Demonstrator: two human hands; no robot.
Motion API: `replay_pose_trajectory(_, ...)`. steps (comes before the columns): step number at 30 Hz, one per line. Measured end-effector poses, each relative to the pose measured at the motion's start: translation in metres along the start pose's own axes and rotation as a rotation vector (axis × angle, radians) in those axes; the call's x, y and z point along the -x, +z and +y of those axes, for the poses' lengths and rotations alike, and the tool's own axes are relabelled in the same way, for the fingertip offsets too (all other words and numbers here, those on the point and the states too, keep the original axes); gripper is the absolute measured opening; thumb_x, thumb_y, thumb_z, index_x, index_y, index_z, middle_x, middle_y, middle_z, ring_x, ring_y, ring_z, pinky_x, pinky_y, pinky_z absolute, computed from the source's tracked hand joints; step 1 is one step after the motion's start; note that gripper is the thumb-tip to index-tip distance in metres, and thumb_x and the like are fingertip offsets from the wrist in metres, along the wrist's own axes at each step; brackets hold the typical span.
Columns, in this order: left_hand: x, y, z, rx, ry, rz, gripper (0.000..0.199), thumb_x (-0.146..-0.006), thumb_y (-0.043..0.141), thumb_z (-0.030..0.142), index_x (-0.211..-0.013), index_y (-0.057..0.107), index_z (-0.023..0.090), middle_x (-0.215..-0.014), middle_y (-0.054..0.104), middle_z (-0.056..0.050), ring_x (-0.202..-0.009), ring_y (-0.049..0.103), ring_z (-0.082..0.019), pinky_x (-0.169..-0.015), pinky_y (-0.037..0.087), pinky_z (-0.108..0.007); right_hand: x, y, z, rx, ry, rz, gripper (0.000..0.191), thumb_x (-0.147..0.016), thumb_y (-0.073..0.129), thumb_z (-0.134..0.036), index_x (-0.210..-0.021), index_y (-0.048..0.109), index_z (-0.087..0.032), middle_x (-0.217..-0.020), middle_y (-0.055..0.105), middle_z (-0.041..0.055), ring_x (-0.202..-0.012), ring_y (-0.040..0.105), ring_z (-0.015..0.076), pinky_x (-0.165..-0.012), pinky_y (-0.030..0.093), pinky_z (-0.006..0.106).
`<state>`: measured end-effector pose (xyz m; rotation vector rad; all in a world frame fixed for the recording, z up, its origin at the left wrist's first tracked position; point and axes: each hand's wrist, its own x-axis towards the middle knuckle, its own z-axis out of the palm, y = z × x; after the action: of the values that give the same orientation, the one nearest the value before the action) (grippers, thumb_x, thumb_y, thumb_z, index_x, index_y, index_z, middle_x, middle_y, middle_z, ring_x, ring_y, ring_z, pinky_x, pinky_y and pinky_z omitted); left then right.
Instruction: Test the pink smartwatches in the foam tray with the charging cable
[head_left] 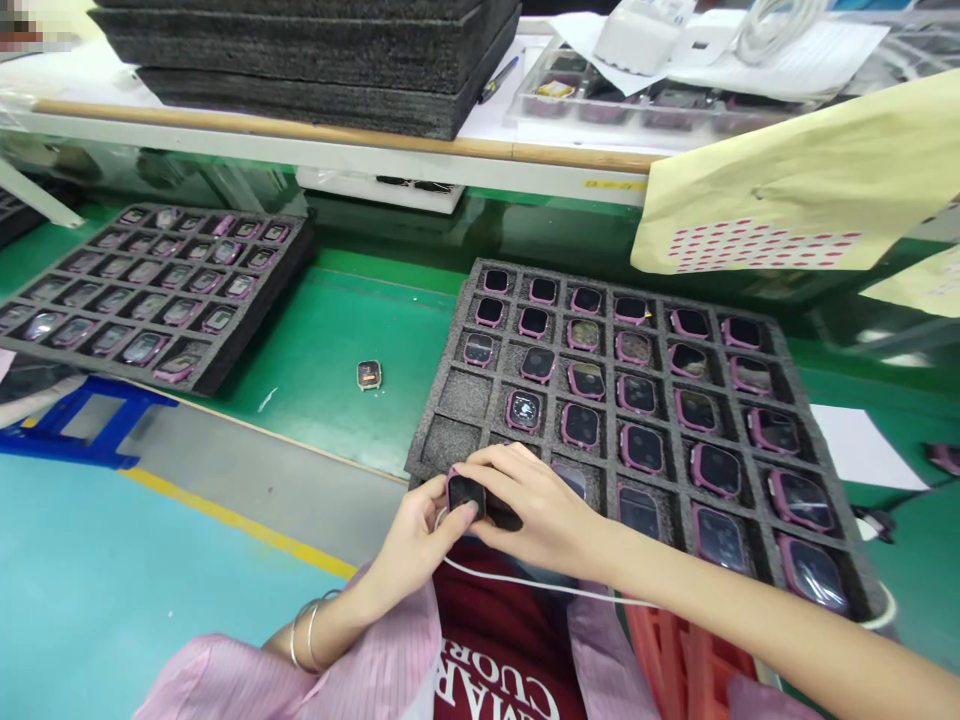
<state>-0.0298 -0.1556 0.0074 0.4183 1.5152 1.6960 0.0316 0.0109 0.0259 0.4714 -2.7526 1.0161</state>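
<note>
Your left hand (420,535) and right hand (529,505) meet at the near left corner of the foam tray (817,310), just past your chest. Together they grasp one watch (465,493): its pink case and dark face show between your left fingertips, which pinch it from below, while your right fingers fold over the top and right side of it. Both hands are closed on it; neither is free. The watch sits right at the tray's near edge, above the near left pockets.

The tray lies on the green table (337,340), toward its right side, and most of its pockets hold pink watches face up; a few pockets down its left column are bare foam. A white cable (525,583) runs under your right forearm, along the tray's near edge. A lone watch (369,374) lies on the table, left of the tray and well apart from it. A second tray (225,360) of watches sits at the table's left edge.
</note>
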Motion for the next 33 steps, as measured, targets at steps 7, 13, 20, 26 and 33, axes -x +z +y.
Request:
replay_pose_trajectory(7, 0.0005, -0.0029, -0.0021, -0.054, 0.007, 0.012, 0.027, -0.086, 0.060, 0.034, -0.100, 0.060, 0.011, -0.095, 0.066, -0.009, -0.092, 0.059, -0.021, -0.084, 0.045, -0.029, 0.0024, 0.0069, 0.0046, -0.153, 0.055, 0.037, 0.042, -0.081, 0.066, -0.014, -0.121, 0.055, -0.016, -0.105, 0.060, 0.0104, -0.096, 0.055, 0.0235, -0.084, 0.046, 0.039)
replay_pose_trajectory(13, 0.0009, -0.0021, -0.0010, -0.046, 0.005, 0.011, 0.029, -0.086, 0.059, 0.033, -0.105, 0.061, 0.011, -0.097, 0.068, -0.008, -0.095, 0.059, -0.020, -0.086, 0.045, -0.028, 0.0033, 0.0082, 0.0051, -0.155, 0.062, 0.049, 0.043, -0.080, 0.068, -0.016, -0.122, 0.056, -0.013, -0.106, 0.061, 0.0120, -0.098, 0.055, 0.0249, -0.085, 0.045, 0.041)
replay_pose_trajectory(20, 0.0008, -0.0029, -0.0022, -0.053, 0.004, 0.001, 0.029, -0.087, 0.058, 0.034, -0.105, 0.061, 0.012, -0.098, 0.068, -0.008, -0.098, 0.059, -0.022, -0.088, 0.044, -0.029, 0.0036, 0.0084, 0.0052, -0.136, 0.064, 0.052, 0.042, -0.082, 0.066, -0.017, -0.122, 0.056, -0.013, -0.105, 0.061, 0.0111, -0.096, 0.055, 0.0233, -0.084, 0.045, 0.040)
replay_pose_trajectory(26, 0.0017, -0.0041, -0.0026, -0.077, -0.012, 0.010, 0.027, -0.087, 0.059, 0.036, -0.099, 0.062, 0.012, -0.094, 0.068, -0.007, -0.098, 0.059, -0.023, -0.088, 0.044, -0.031, 0.0028, 0.0073, 0.0031, -0.113, 0.055, 0.055, 0.040, -0.084, 0.064, -0.019, -0.123, 0.055, -0.014, -0.103, 0.062, 0.0107, -0.093, 0.055, 0.0226, -0.083, 0.046, 0.040)
replay_pose_trajectory(33, 0.0015, -0.0041, -0.0026, -0.071, -0.015, 0.005, 0.029, -0.087, 0.059, 0.037, -0.103, 0.062, 0.012, -0.096, 0.067, -0.007, -0.100, 0.059, -0.023, -0.089, 0.044, -0.031, 0.0036, 0.0086, 0.0033, -0.112, 0.051, 0.069, 0.041, -0.084, 0.065, -0.019, -0.124, 0.055, -0.014, -0.102, 0.062, 0.0110, -0.092, 0.056, 0.0229, -0.082, 0.046, 0.039)
